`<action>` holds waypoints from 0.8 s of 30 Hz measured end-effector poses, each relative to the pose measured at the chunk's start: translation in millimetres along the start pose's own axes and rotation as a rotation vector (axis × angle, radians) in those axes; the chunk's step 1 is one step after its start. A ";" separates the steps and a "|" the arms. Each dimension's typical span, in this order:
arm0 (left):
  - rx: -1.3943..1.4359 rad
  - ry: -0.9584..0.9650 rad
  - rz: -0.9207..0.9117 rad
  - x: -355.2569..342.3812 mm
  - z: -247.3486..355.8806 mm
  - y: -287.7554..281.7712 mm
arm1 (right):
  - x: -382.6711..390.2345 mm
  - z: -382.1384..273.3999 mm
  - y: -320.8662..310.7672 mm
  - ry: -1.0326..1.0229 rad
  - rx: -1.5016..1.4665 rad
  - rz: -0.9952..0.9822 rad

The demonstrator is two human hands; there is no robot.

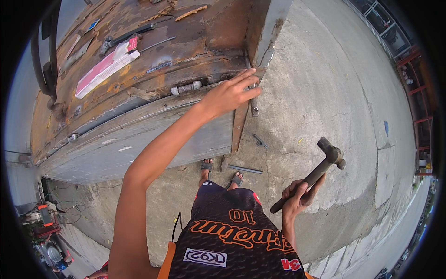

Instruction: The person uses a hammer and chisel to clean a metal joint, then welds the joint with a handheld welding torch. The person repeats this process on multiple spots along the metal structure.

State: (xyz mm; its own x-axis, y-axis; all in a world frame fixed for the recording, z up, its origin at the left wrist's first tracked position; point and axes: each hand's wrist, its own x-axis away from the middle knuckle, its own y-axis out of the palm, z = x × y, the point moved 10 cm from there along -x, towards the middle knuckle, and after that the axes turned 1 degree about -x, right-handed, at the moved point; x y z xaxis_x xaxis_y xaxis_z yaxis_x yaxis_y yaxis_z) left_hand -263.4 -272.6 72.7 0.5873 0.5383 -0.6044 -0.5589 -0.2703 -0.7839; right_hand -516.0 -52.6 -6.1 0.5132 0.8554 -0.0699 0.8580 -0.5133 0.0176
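My left hand [232,93] is at the corner of a rusty metal truck bed, its fingers closed around a short metal bar [254,109] with a hole at its lower end. That bar stands against the corner post [272,39]; its upper part is partly hidden by my fingers. Lower right, my right hand [299,197] grips a hammer [320,169] by its dark handle, away from the bar. The hammer's head points up and to the right. A grey side panel [186,135] hangs below my left forearm, with a hinge [186,88] along its top edge.
On the rusty bed [195,32] lie a pink and white box [107,67], a thin metal rod [158,43] and a dark tool [125,37]. Near my feet, a long-handled hammer [244,169] and a small metal piece [261,141] lie on the concrete [325,93].
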 end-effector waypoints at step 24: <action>0.950 -0.393 0.068 109.8 -20.1 -25.0 | 114.6 19.4 93.7 0.128 0.040 0.376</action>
State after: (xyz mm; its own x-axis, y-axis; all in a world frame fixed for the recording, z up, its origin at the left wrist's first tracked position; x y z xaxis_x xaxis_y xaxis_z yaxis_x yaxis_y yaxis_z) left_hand -173.2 -222.8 23.0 0.4000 0.8145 -0.4202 -0.9161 0.3409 -0.2112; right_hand -377.1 -4.0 -31.9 0.7917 0.6081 0.0590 0.6100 -0.7922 -0.0204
